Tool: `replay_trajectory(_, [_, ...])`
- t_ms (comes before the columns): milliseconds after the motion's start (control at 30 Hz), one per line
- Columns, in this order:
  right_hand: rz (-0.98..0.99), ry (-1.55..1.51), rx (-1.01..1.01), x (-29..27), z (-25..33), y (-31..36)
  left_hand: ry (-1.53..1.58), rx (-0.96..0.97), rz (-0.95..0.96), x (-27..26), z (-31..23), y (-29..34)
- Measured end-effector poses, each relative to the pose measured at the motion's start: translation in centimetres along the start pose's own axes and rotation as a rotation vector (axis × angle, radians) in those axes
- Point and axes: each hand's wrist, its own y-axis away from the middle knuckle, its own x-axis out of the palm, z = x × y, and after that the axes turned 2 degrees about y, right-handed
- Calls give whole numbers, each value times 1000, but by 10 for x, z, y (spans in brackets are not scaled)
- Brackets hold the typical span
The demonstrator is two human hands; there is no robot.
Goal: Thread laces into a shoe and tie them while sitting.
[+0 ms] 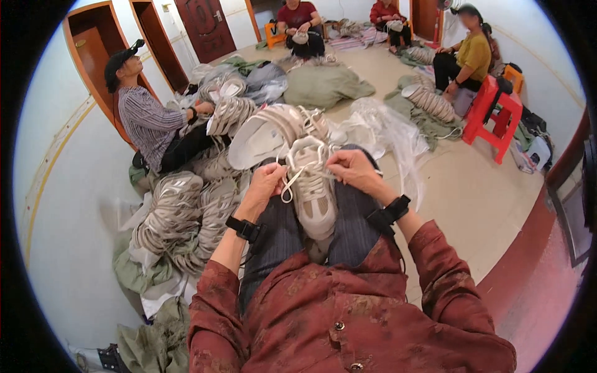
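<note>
Between my knees, toe toward me, rests a beige sneaker upper (314, 208) with cream laces crossing its front. A cream shoelace (288, 186) loops beside its left edge. My left hand (267, 180) pinches one part of the lace at the collar, fingertips pressed together. On the other side, my right hand (354, 170) grips the lace between thumb and fingers. The lace spans the tongue between both hands. More beige uppers (264, 133) lie just beyond it, one showing its pale inside.
Nested stacks of uppers (168, 211) lie at my left, over green sacks and white plastic. A co-worker in a striped top (146, 121) sits beyond them. Clear plastic sheeting (388, 133) and a stuffed green sack (326, 85) lie ahead. A red stool (497, 115) stands right; others sit farther back.
</note>
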Motion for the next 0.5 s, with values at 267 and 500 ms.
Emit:
replay_trajectory(267, [-12,3,-20,2,3,-1,-65,120,33,0,-38,96])
replay_trajectory(500, [1,21,-40,3,3,-3,-368,67,459,28,-50,162])
